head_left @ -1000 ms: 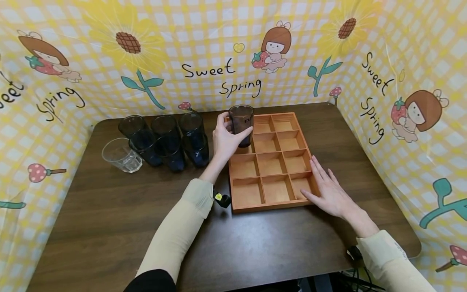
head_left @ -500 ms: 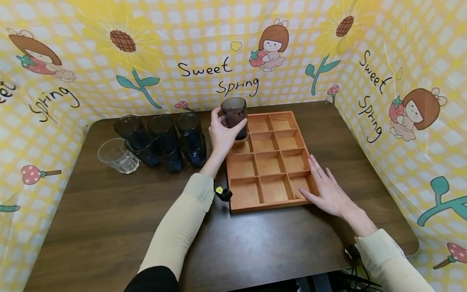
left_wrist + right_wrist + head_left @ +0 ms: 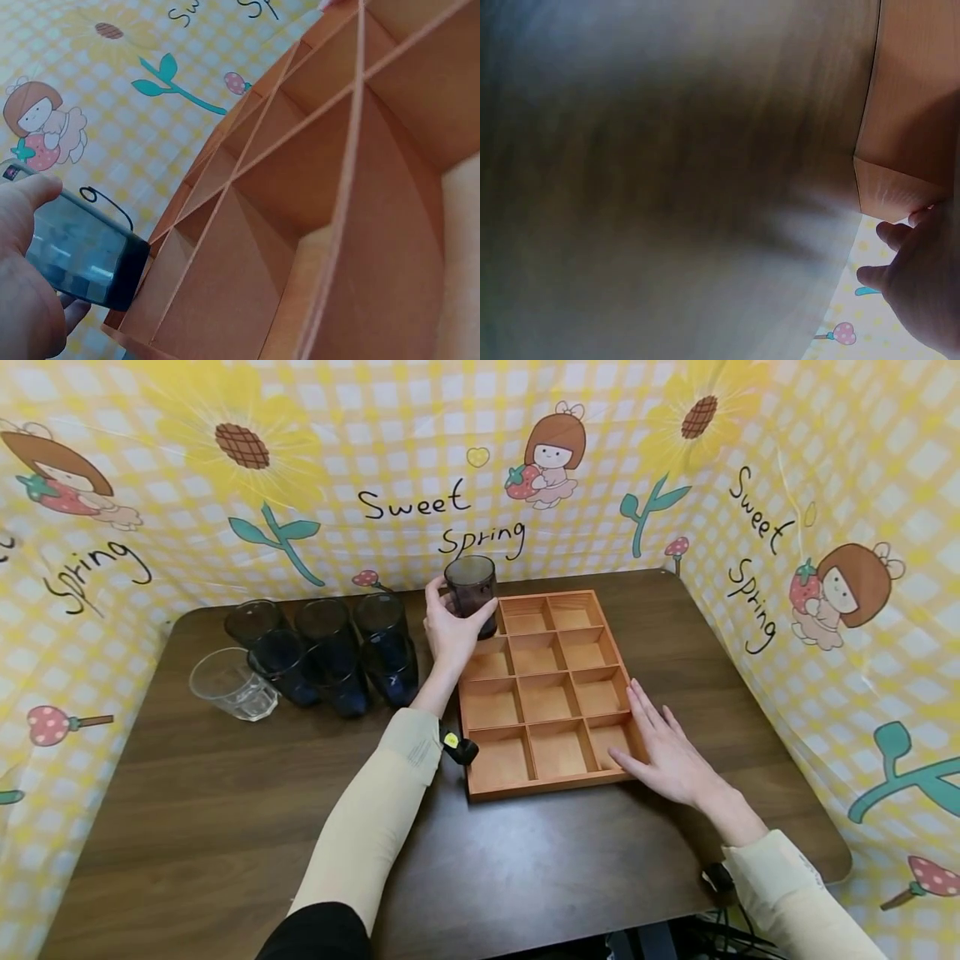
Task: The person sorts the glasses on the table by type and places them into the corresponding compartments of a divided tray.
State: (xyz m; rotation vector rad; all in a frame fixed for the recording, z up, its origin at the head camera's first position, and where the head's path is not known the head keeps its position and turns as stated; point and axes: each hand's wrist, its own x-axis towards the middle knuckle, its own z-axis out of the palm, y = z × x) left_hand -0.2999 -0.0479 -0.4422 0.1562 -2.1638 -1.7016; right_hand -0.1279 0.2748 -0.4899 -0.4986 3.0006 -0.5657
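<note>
My left hand [image 3: 453, 631] grips a dark, see-through drinking glass [image 3: 472, 587], thumb on the near side and fingers behind it. The glass stands upright over the far left corner of a wooden tray [image 3: 557, 783] split into square compartments. In the left wrist view the glass [image 3: 86, 251] has its thick base right at the tray's corner compartment [image 3: 139, 296]. My right hand [image 3: 671, 760] rests with straight fingers on the tray's near right edge, the thumb reaching over the corner compartment. The right wrist view shows its fingers [image 3: 892, 232] at the tray's side wall [image 3: 892, 187].
Several dark blue glasses [image 3: 330, 664] stand close together in rows on the left of the brown table [image 3: 225, 827]. A clear glass [image 3: 236, 689] leans outward beside them. A yellow checked cloth [image 3: 397, 435] walls in the table at the back and sides.
My left hand has carried the glass a little left and farther back, toward the tray's far left corner. The right hand stays on the tray edge. The head view has shifted slightly.
</note>
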